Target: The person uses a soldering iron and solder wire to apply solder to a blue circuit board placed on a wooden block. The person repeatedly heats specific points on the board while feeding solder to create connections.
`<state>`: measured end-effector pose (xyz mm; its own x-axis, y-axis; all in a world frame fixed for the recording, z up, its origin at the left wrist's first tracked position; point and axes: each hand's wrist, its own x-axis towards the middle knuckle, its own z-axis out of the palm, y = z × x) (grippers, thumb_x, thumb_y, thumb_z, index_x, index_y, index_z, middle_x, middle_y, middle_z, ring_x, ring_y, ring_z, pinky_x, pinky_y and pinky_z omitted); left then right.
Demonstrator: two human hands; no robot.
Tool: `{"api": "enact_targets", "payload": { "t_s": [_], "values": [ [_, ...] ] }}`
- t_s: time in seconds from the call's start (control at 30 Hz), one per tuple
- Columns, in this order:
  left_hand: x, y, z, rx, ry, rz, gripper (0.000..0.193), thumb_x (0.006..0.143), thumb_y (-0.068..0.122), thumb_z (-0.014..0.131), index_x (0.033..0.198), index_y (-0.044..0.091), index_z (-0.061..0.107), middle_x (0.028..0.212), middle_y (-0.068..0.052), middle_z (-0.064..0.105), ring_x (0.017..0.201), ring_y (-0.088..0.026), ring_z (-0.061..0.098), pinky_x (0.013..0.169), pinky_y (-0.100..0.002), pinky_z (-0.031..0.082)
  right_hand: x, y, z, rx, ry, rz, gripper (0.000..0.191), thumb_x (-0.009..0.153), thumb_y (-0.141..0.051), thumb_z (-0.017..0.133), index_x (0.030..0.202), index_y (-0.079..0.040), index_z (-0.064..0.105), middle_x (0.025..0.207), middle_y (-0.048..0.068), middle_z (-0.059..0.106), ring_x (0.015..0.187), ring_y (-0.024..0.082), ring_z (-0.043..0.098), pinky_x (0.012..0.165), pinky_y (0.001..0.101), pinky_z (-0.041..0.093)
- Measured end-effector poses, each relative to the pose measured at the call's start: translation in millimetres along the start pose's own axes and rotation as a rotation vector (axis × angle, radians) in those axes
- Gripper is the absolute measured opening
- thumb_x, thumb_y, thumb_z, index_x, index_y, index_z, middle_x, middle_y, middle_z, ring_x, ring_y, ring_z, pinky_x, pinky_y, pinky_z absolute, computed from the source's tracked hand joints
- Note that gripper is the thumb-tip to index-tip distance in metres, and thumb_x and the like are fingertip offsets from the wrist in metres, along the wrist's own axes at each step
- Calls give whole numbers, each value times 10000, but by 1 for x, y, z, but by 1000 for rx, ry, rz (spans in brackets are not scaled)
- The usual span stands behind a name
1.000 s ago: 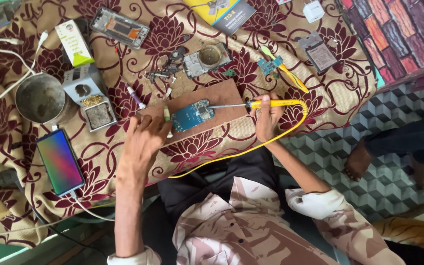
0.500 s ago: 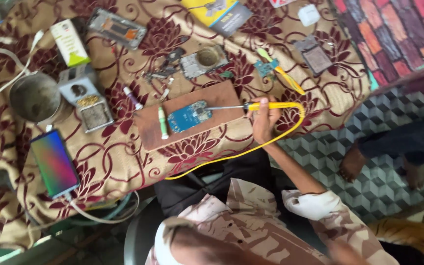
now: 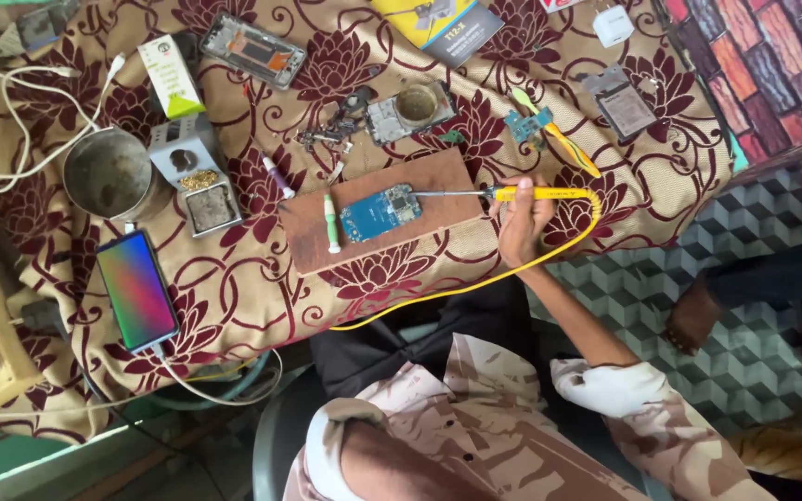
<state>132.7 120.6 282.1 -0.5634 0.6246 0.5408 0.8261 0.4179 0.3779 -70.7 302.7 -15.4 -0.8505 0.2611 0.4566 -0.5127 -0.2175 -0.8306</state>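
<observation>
My right hand (image 3: 522, 223) grips the yellow handle of a soldering iron (image 3: 549, 194). Its thin metal tip reaches left to the edge of a small blue circuit board (image 3: 378, 211). That circuit board lies on a brown wooden board (image 3: 317, 250) on the flowered cloth. A white and green pen-like tool (image 3: 330, 223) rests on the wooden board just left of the circuit board. The iron's yellow cable (image 3: 475, 283) loops around my hand and runs down off the table. My left hand is out of sight; only a bare upper arm shows at the bottom.
A phone with a bright coloured screen (image 3: 136, 289) lies at the left on a charging cable. Behind it are a metal cup (image 3: 109, 173), a grey iron stand (image 3: 199, 176), phone parts (image 3: 415, 107) and yellow tweezers (image 3: 563, 144). Another person's foot (image 3: 693, 315) rests on the patterned floor at the right.
My left hand, which reached over the table beside the wooden board, has pulled back out of view. My right hand stays on the soldering iron at the circuit board.
</observation>
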Motion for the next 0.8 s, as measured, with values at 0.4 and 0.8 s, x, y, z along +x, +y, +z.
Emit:
{"api": "enact_targets", "payload": {
  "t_s": [0.4, 0.8],
  "values": [
    [-29, -54, -24, 422, -24, -467, 387, 920, 444, 681, 960, 59, 663, 933, -91, 658, 973, -309, 654, 926, -592, 375, 5, -6, 10, 83, 44, 63, 303, 1141, -265, 472, 1034, 7, 551, 797, 99, 598, 623, 137, 548, 593, 270, 451],
    [-101, -184, 34, 650, 110, -849, 542, 954, 502, 652, 1129, -10, 626, 1067, -215, 648, 951, -360, 656, 883, -577, 404, 10, 3, 3, 65, 10, 30, 298, 1147, -252, 452, 1047, 5, 566, 766, 71, 579, 596, 118, 532, 576, 265, 495]
  ]
}}
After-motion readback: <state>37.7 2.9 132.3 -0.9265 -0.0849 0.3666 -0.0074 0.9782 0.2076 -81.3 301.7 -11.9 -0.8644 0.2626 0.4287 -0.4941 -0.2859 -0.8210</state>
